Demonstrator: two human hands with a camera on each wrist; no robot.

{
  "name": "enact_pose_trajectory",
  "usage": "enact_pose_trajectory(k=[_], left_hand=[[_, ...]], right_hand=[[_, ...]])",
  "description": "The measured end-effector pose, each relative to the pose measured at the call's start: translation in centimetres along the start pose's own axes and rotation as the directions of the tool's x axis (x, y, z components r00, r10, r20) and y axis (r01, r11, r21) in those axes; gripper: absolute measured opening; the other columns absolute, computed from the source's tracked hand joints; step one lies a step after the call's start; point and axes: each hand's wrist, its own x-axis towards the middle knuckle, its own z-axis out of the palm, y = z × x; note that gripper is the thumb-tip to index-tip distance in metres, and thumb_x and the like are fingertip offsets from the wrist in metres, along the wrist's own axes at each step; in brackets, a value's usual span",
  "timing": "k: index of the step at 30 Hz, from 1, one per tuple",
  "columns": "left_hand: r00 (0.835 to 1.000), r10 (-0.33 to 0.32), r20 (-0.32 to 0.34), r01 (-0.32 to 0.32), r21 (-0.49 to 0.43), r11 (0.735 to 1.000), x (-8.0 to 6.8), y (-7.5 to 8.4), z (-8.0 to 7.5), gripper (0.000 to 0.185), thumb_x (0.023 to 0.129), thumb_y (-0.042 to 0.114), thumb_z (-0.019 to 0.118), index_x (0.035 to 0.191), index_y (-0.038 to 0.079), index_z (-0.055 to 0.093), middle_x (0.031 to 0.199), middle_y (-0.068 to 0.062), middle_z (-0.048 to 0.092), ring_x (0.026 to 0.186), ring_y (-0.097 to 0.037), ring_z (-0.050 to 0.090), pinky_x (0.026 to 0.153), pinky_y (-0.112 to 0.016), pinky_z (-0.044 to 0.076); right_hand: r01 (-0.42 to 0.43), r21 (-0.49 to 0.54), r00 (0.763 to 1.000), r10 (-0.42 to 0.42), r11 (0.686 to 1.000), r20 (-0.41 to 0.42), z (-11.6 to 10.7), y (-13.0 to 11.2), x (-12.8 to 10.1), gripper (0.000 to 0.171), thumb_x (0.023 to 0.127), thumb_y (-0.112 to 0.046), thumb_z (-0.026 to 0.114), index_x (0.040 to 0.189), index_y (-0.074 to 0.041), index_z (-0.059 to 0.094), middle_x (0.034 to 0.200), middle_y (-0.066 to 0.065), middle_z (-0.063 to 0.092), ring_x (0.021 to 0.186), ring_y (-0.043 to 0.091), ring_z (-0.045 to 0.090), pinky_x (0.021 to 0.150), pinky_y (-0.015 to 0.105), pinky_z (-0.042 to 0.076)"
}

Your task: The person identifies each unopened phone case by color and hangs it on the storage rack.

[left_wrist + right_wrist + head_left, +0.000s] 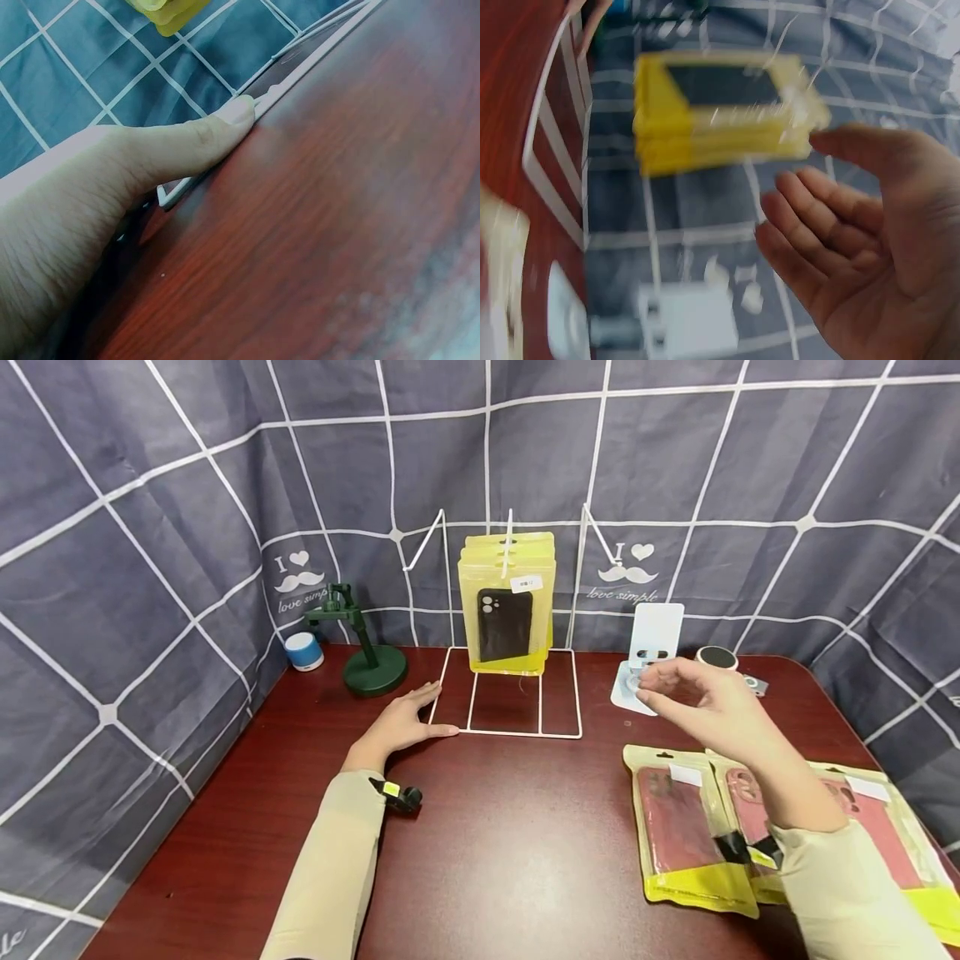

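Left hand (401,724): grip flat, fingers straight, thumb touching the white wire rack (512,731) base on the bench (495,843).
Right hand (712,697): grip relaxed, holding nothing, raised right of the rack.

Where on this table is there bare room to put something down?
The widest bare patch is the table middle, between the left hand and the red case packs, in front of the white rack. The near left is bare too. It is crowded on the right, with packs, and at the back by the green stand, speaker and holders.
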Motion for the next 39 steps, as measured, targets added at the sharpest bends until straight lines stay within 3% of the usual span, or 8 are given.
enact_pose_trajectory(k=[3, 7, 10, 15, 21, 25, 32, 39], left_hand=[[1.0, 0.016, 0.0, -0.016, 0.001, 1.0, 0.1, 0.1, -0.1, 0.11, 0.072, 0.083, 0.065, 0.158, 0.021, 0.036, 0.163, -0.001, 0.03, 0.149, -0.031, 0.028, 0.118, -0.05, 0.028], [1.0, 0.025, 0.013, -0.025, 0.0, 1.0, 0.0, 0.1, -0.3, 0.107, 0.074, 0.08, 0.067, 0.158, 0.021, 0.036, 0.163, -0.001, 0.03, 0.15, -0.026, 0.026, 0.118, -0.049, 0.03], [0.999, 0.028, 0.015, -0.028, -0.001, 1.0, -0.2, 0.1, -0.5, 0.106, 0.075, 0.079, 0.068, 0.158, 0.02, 0.036, 0.163, -0.001, 0.031, 0.15, -0.023, 0.027, 0.118, -0.047, 0.03], [0.999, 0.032, -0.012, -0.032, 0.001, 0.999, -0.2, -0.1, -0.5, 0.105, 0.074, 0.08, 0.067, 0.156, 0.02, 0.039, 0.162, -0.002, 0.034, 0.149, -0.024, 0.029, 0.117, -0.047, 0.031], [0.999, 0.03, -0.02, -0.03, -0.016, 0.999, -0.2, -0.2, -0.2, 0.107, 0.073, 0.081, 0.068, 0.156, 0.02, 0.04, 0.161, -0.003, 0.035, 0.148, -0.025, 0.031, 0.116, -0.049, 0.034], [1.0, 0.02, -0.015, -0.02, -0.012, 1.0, -0.3, -0.1, -0.1, 0.107, 0.072, 0.082, 0.068, 0.156, 0.021, 0.04, 0.161, -0.002, 0.035, 0.148, -0.026, 0.031, 0.115, -0.049, 0.034], [0.999, 0.028, -0.026, -0.028, -0.018, 0.999, -0.2, 0.0, -0.3, 0.107, 0.072, 0.081, 0.068, 0.155, 0.019, 0.041, 0.16, -0.003, 0.036, 0.148, -0.025, 0.032, 0.116, -0.048, 0.034], [1.0, 0.014, -0.007, -0.014, -0.01, 1.0, -0.3, 0.2, -0.4, 0.106, 0.073, 0.08, 0.068, 0.156, 0.02, 0.04, 0.161, -0.003, 0.034, 0.149, -0.027, 0.03, 0.117, -0.049, 0.032]], right_hand=[[0.037, -0.074, 0.995, -0.03, 0.997, 0.093, -1.3, 2.7, -0.6, 0.016, 0.09, -0.017, 0.077, 0.105, -0.019, 0.073, 0.097, -0.005, 0.073, 0.088, 0.005, 0.068, 0.075, 0.012, 0.051], [0.006, -0.184, 0.971, 0.038, 0.983, 0.235, -2.7, 6.2, -1.3, 0.017, 0.093, -0.027, 0.075, 0.108, -0.021, 0.072, 0.1, -0.008, 0.073, 0.089, 0.005, 0.067, 0.073, 0.019, 0.053], [-0.044, -0.215, 0.932, 0.117, 0.976, 0.344, -2.9, 8.5, -1.6, 0.025, 0.093, -0.034, 0.074, 0.111, -0.017, 0.071, 0.101, -0.008, 0.072, 0.089, 0.007, 0.066, 0.074, 0.025, 0.054], [-0.086, -0.186, 0.85, 0.17, 0.979, 0.498, -2.5, 11.4, -1.7, 0.034, 0.091, -0.03, 0.076, 0.117, -0.008, 0.069, 0.107, -0.001, 0.072, 0.097, 0.016, 0.066, 0.079, 0.027, 0.055], [-0.109, -0.179, 0.784, 0.195, 0.978, 0.589, -2.0, 12.6, -2.0, 0.039, 0.087, -0.031, 0.079, 0.117, -0.008, 0.069, 0.105, -0.002, 0.067, 0.096, 0.019, 0.06, 0.079, 0.029, 0.053], [-0.127, -0.164, 0.773, 0.202, 0.978, 0.602, -1.7, 12.8, -2.2, 0.032, 0.087, -0.031, 0.08, 0.11, -0.012, 0.069, 0.096, -0.003, 0.064, 0.09, 0.015, 0.057, 0.076, 0.028, 0.051], [-0.099, -0.134, 0.791, 0.16, 0.986, 0.591, -1.5, 12.9, -2.3, 0.015, 0.089, -0.021, 0.077, 0.098, -0.013, 0.068, 0.087, -0.002, 0.063, 0.08, 0.013, 0.056, 0.068, 0.027, 0.05], [-0.098, -0.116, 0.799, 0.148, 0.988, 0.583, -1.2, 12.8, -2.4, 0.012, 0.09, -0.018, 0.076, 0.091, -0.011, 0.066, 0.077, -0.003, 0.057, 0.068, 0.01, 0.052, 0.058, 0.026, 0.044]])
